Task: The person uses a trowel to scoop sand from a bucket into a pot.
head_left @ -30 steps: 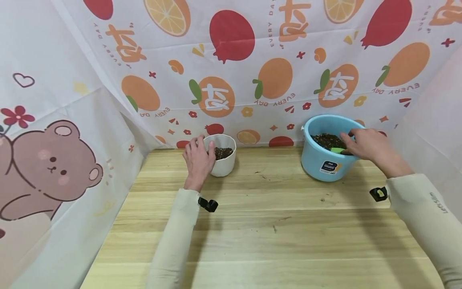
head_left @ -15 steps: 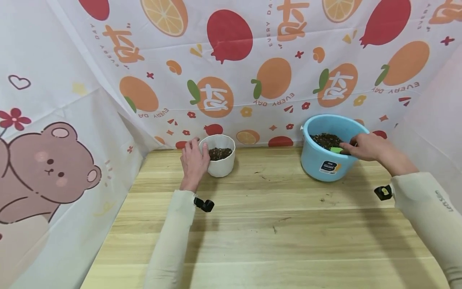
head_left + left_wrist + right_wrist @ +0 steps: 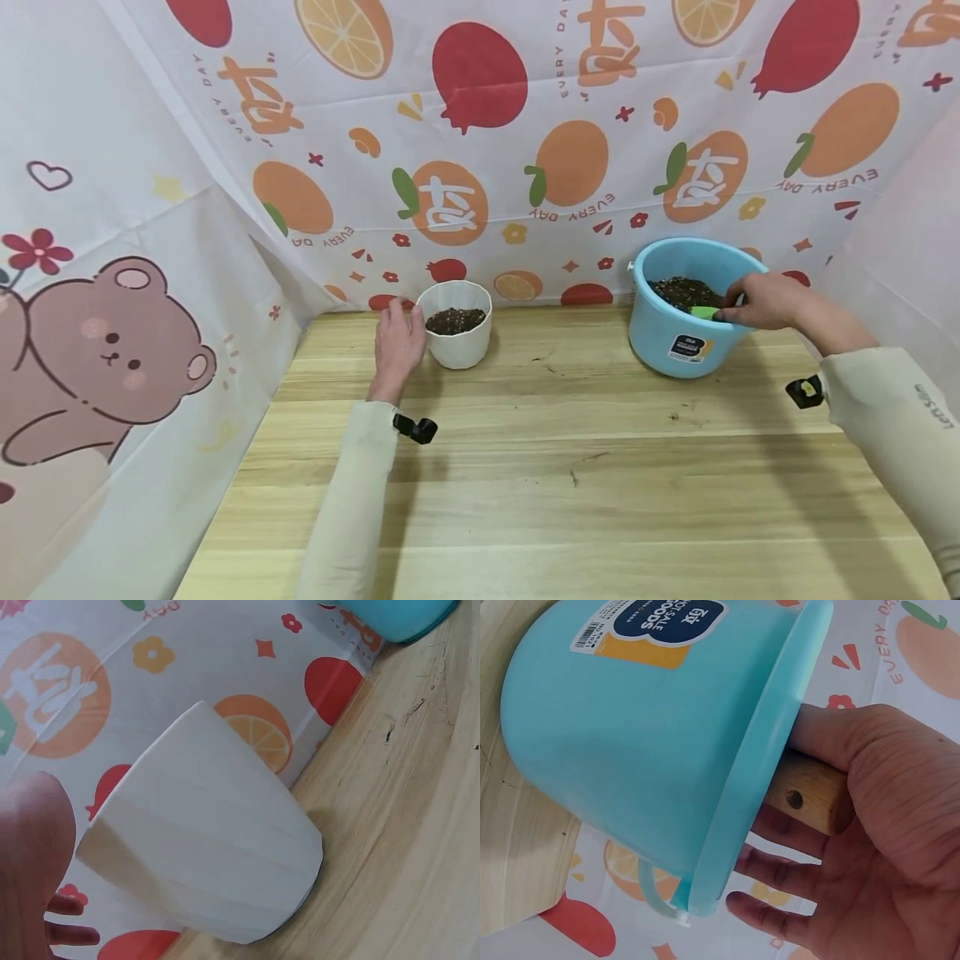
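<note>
A white pot point(image 3: 459, 343) with dark soil point(image 3: 454, 321) in it stands at the back of the table. My left hand point(image 3: 400, 343) is just left of its rim, fingers loosely extended and holding nothing; the left wrist view shows a gap between hand and pot. At the right is a light blue bucket point(image 3: 678, 346), part filled with soil point(image 3: 684, 293). Reaching over its rim, my right hand point(image 3: 761, 302) pinches the wooden handle point(image 3: 802, 795) of a small green trowel point(image 3: 703, 312). The trowel's tip is hidden inside the bucket.
A fruit-print cloth point(image 3: 570, 75) hangs right behind pot and bucket. To the left is another cloth point(image 3: 150, 200) with a bear on it. Small soil crumbs point(image 3: 573, 478) are scattered over the wooden table point(image 3: 525, 525).
My left hand has moved left, from over the white pot's rim to just beside it. My right hand stays at the bucket with the trowel, shifted slightly.
</note>
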`<state>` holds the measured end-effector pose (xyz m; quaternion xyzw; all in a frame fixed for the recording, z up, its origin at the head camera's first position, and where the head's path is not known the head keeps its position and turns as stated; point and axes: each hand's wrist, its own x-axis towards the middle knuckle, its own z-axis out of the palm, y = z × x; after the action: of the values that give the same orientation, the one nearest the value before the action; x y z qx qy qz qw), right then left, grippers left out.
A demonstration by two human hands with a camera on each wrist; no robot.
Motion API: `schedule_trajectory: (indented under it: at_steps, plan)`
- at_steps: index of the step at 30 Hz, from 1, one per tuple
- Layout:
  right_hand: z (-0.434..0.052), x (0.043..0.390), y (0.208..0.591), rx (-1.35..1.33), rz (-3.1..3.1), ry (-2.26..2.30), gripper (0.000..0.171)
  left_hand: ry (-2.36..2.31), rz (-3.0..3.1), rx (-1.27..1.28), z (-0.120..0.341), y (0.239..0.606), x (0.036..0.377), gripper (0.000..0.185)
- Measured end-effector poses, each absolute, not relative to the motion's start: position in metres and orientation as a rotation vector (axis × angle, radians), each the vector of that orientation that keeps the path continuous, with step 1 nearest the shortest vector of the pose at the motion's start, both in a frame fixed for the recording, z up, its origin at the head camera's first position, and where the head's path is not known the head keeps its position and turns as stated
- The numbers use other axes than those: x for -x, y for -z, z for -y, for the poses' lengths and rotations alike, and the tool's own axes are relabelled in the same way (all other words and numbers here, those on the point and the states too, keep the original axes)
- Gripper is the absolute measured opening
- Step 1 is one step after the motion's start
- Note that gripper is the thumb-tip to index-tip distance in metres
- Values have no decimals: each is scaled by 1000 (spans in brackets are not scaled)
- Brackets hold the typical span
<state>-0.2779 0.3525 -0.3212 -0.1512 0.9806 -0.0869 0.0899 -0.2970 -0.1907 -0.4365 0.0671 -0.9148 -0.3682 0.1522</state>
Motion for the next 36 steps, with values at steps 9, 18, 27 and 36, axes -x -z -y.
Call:
schedule_trajectory:
  at_steps: [9,18,27,36]
  plan:
    - [-354,283,317,417,-2902,230,26,1119,2672,-166,200,439,300,48]
    - [-354,286,319,361,-2929,159,23,1240,2685,-144,203,445,301,53]
    - [-355,290,320,305,-2920,86,26,1309,2698,-150,204,450,304,56]
    - [-355,300,327,332,-2916,47,21,1484,2677,-158,204,453,304,61]
